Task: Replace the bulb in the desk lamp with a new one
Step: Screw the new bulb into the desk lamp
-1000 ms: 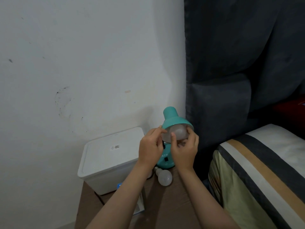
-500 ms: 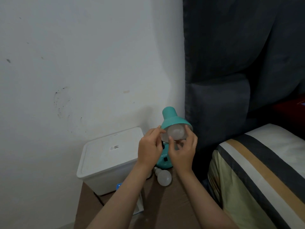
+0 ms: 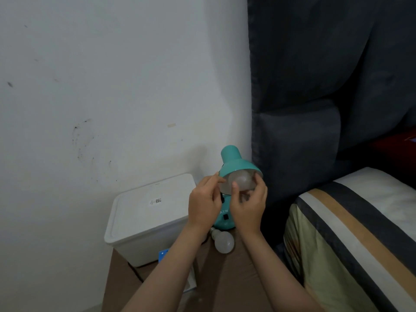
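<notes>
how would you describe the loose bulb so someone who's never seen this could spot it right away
Find the white lidded box against the wall, with the teal desk lamp to its right. The loose bulb lies on its side on the brown surface just in front of the lamp's base, below the two hands. Unlike the bulb in the shade, which the right hand grips, nothing holds this one.

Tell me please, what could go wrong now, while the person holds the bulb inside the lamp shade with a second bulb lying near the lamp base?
1. The right hand grips the bulb in the shade while the left hand only pinches the teal shade; twisting might tip the lamp.
2. The loose bulb lies beside the lamp base, under both wrists; a nudge could roll it off the brown table.
</notes>
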